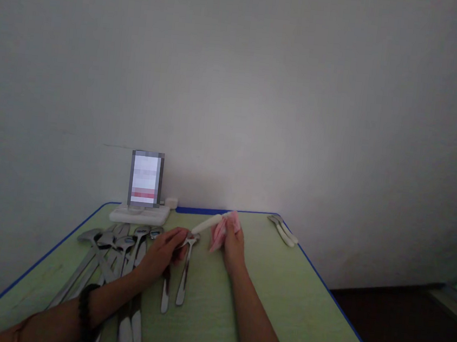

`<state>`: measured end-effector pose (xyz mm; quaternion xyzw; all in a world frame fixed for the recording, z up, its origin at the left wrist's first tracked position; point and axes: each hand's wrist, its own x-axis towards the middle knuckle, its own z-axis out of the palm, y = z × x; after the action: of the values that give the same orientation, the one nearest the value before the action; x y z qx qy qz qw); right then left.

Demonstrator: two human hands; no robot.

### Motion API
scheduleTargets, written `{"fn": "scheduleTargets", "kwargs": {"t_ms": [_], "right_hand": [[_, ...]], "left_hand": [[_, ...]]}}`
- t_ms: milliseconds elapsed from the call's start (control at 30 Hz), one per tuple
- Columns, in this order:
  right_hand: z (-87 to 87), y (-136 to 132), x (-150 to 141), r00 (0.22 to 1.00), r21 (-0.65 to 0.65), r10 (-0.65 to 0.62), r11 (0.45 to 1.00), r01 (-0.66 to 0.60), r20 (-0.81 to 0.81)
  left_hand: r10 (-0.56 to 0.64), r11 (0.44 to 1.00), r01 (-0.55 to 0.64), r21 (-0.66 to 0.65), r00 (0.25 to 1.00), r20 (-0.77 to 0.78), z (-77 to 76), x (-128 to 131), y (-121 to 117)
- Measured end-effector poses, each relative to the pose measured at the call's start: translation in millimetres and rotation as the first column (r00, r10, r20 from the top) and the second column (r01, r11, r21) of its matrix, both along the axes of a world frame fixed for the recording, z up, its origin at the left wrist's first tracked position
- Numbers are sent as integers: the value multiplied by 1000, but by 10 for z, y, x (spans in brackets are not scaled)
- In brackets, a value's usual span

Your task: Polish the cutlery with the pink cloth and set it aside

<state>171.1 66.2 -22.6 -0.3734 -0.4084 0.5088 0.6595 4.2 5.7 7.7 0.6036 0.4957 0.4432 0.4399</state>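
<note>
Two bare hands at work with a white-handled utensil [206, 224] above a pale green, blue-edged table [204, 321]. The utensil slants upward from the left fingertips toward the right hand [236, 245]; its far end passes into a pink cloth [218, 236], so the shape of its head cannot be told. Right grip: thumb and fingers pressed together, pinching the cloth about that end. Left grip: the fingers of the left hand [167, 249] are bent close by the handle's near end and the top of a short metal utensil [181, 291]; from where I stand, I cannot tell which of them, if either, is pinched.

Handling (judged by eye): the utensil should be light and stiff, hardly fragile; its smooth handle may turn in the fingers, and is best taken at mid-length, leaving the head free. The cloth, thin and limp, is best bunched between thumb and fingers. The long metal utensils [133, 251], overlapping at the left, look heavier and slick; each is best lifted by its handle.

Containers: none is seen about the cutlery, which lies directly on the table, including a white-handled pair [285, 236] near the right edge. A white stand [139, 215] bears an upright lit screen [146, 177], its content blurred.
</note>
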Motion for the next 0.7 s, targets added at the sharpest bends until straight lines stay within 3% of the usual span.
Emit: {"fn": "scheduleTargets", "kwargs": {"t_ms": [133, 267, 333, 467, 533, 633, 700], "right_hand": [[-13, 3, -12, 984, 16, -156, 988, 156, 83], [45, -88, 33, 930, 124, -315, 947, 295, 189], [92, -162, 47, 914, 226, -304, 942, 246, 270], [170, -271, 15, 904, 222, -141, 974, 52, 404], [204, -285, 6, 867, 253, -140, 967, 17, 478], [259, -272, 76, 805, 283, -234, 955, 87, 545], [288, -257, 199, 772, 251, -309, 947, 199, 555]], "left_hand": [[59, 998, -59, 9, 998, 23, -2, -13, 37], [-4, 999, 6, 51, 999, -34, -23, -1, 40], [-56, 996, 63, 69, 994, -96, -25, 1, 31], [-84, 995, 92, 47, 985, -154, -4, -6, 10], [-72, 995, 80, 52, 987, -141, 5, -11, 10], [-111, 993, 116, 34, 988, -105, -6, -16, 27], [-143, 990, 144, 5, 988, -57, -27, -15, 41]]}}
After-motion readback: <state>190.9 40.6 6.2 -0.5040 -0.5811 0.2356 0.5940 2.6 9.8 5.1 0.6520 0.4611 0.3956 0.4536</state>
